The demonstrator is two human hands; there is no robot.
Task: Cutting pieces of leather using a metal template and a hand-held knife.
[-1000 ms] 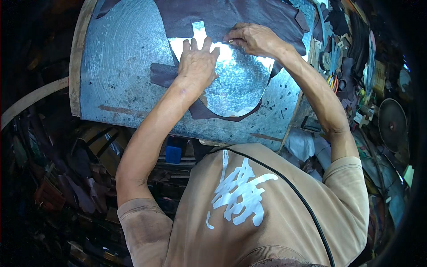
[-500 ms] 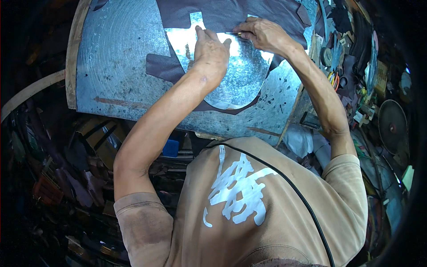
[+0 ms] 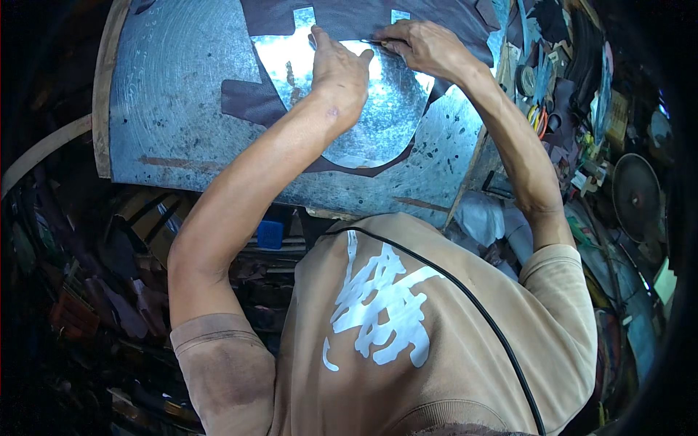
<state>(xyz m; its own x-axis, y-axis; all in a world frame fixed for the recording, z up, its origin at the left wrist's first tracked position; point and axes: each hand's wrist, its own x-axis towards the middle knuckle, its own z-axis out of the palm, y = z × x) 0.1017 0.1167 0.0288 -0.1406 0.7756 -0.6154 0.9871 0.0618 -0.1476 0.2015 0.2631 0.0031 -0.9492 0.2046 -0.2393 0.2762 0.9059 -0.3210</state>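
A shiny sheet-metal template (image 3: 378, 131), rounded at its near end and with two tabs at its far end, lies on dark brown leather (image 3: 349, 14). My left hand (image 3: 340, 69) presses on the template's far part, its fingers stretched toward the left tab and its thumb apart. At the template's far edge, between the two tabs, my right hand (image 3: 429, 47) pinches a small thin tool (image 3: 382, 43) with a brassy bit showing. The tool's tip is close to that edge. Most of the tool is hidden by my fingers, so its kind is unclear.
Beneath the leather is a scratched metal-topped work surface (image 3: 174, 87) with a wooden left edge (image 3: 105, 94). Tools, tape rolls and scraps crowd the right side, along with a round fan-like disc (image 3: 635, 198). A blue box (image 3: 270, 234) sits below the near edge.
The whole scene has shifted slightly left and up in the picture. Both hands keep nearly the same places on the template, and the right hand still pinches the small tool.
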